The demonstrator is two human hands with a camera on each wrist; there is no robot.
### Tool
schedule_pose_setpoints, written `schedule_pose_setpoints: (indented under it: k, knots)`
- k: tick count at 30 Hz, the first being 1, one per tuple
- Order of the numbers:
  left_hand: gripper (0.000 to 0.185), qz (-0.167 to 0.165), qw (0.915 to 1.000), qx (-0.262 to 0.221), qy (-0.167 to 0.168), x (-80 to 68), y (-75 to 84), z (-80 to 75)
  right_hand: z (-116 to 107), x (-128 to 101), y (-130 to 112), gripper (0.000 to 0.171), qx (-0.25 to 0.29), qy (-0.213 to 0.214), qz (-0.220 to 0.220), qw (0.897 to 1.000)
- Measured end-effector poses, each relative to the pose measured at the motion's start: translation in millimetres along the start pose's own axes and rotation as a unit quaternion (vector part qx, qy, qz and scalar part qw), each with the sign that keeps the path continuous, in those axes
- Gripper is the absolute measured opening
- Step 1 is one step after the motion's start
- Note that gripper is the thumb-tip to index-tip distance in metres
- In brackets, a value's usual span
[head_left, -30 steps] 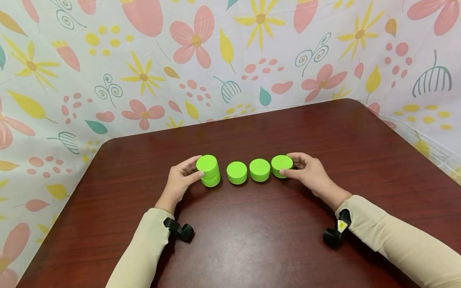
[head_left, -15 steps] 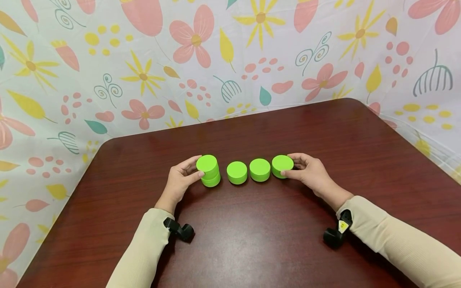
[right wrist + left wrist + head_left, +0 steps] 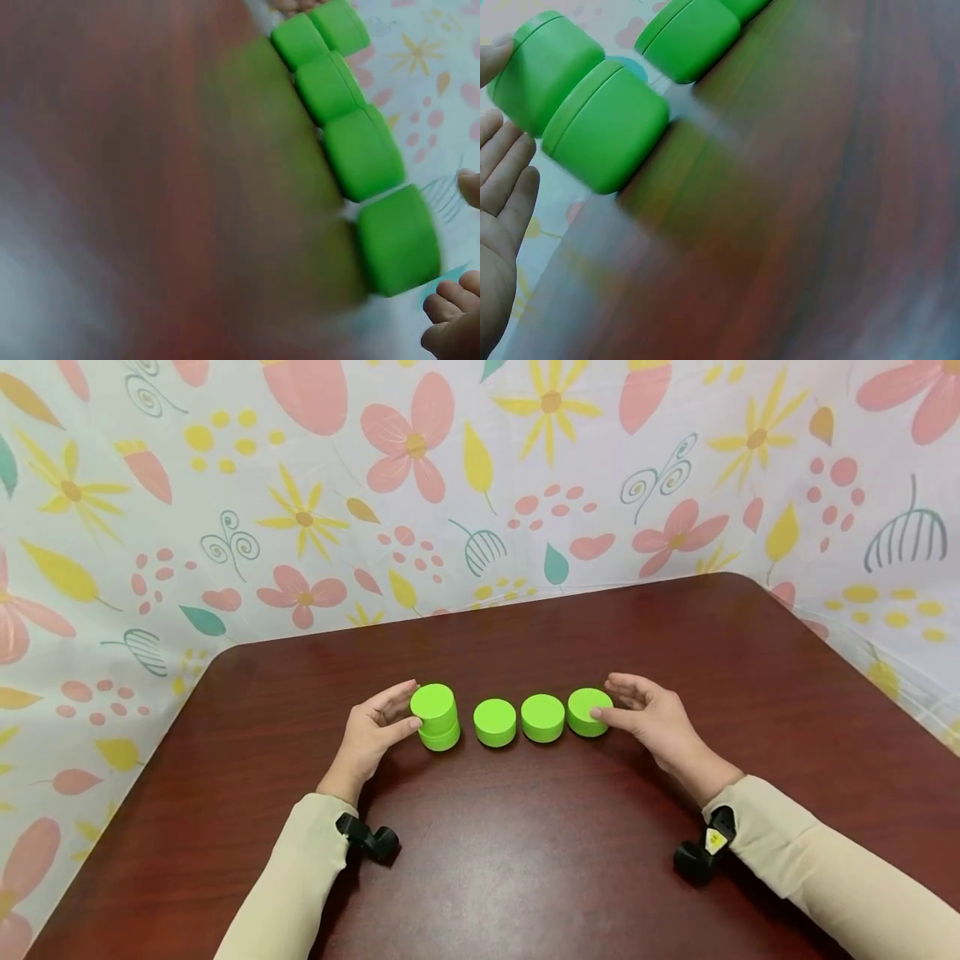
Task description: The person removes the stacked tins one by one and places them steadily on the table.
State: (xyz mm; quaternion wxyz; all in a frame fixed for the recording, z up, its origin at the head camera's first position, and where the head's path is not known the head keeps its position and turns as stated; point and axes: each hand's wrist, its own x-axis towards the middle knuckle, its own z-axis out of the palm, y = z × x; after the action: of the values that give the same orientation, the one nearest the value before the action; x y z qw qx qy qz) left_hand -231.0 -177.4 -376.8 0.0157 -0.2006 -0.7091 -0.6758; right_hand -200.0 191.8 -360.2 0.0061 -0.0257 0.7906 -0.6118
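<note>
Several round bright green lidded jars stand on the table. At the left of the row, an upper jar [image 3: 433,703] sits on a lower jar [image 3: 441,740]. My left hand [image 3: 366,735] is beside this stack, its fingers [image 3: 506,169] extended and its thumb close to the upper jar; whether skin touches it I cannot tell. Single jars follow to the right: one [image 3: 495,723], a middle one [image 3: 543,718] and the right-end jar [image 3: 589,713]. My right hand [image 3: 660,722] is spread around the right-end jar, and in the right wrist view a gap shows between fingers and jar [image 3: 401,240].
The dark reddish-brown wooden table [image 3: 480,843] has rounded far corners. A white cloth [image 3: 525,460] with flower and leaf prints hangs behind it and along the sides. Black wrist cameras [image 3: 696,860] are strapped over the beige sleeves [image 3: 817,852].
My right hand's thumb and fingers have spread away from the right-end jar. My left hand has loosened slightly from the upper jar. The jars stay in place; the head view has shifted a little.
</note>
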Motion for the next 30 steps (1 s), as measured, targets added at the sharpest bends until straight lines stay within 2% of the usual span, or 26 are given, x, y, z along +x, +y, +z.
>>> schedule_pose_setpoints:
  k: [5, 9, 12, 15, 21, 25, 30]
  knots:
    - [0.059, -0.015, 0.9994, 0.018, -0.024, 0.1, 6.5, -10.0, 7.5, 9.5, -33.3, 0.062, 0.029, 0.005, -0.051, 0.998]
    - [0.060, -0.055, 0.9957, 0.043, -0.061, 1.1, 5.9, -13.4, 27.5, 21.1, -60.8, 0.057, 0.022, -0.035, -0.086, 0.995]
    - [0.059, -0.076, 0.9917, 0.055, -0.088, 1.3, 2.4, -12.3, 50.5, 27.1, -72.3, 0.054, 0.003, -0.073, -0.110, 0.991]
    - [0.057, -0.078, 0.9907, 0.054, -0.097, 0.4, -1.9, -9.8, 74.7, 31.2, -73.8, 0.054, -0.015, -0.112, -0.118, 0.987]
    - [0.055, -0.078, 0.9900, 0.051, -0.107, 0.2, -5.5, -5.8, 112.2, 38.4, -65.8, 0.059, -0.073, -0.170, -0.092, 0.978]
    - [0.055, -0.079, 0.9903, 0.048, -0.104, 0.2, -5.6, -5.3, 127.9, 43.3, -62.0, 0.061, -0.098, -0.180, -0.090, 0.975]
    - [0.055, -0.082, 0.9902, 0.048, -0.102, 1.7, -5.4, -5.6, 138.2, 47.5, -61.3, 0.061, -0.101, -0.179, -0.092, 0.974]
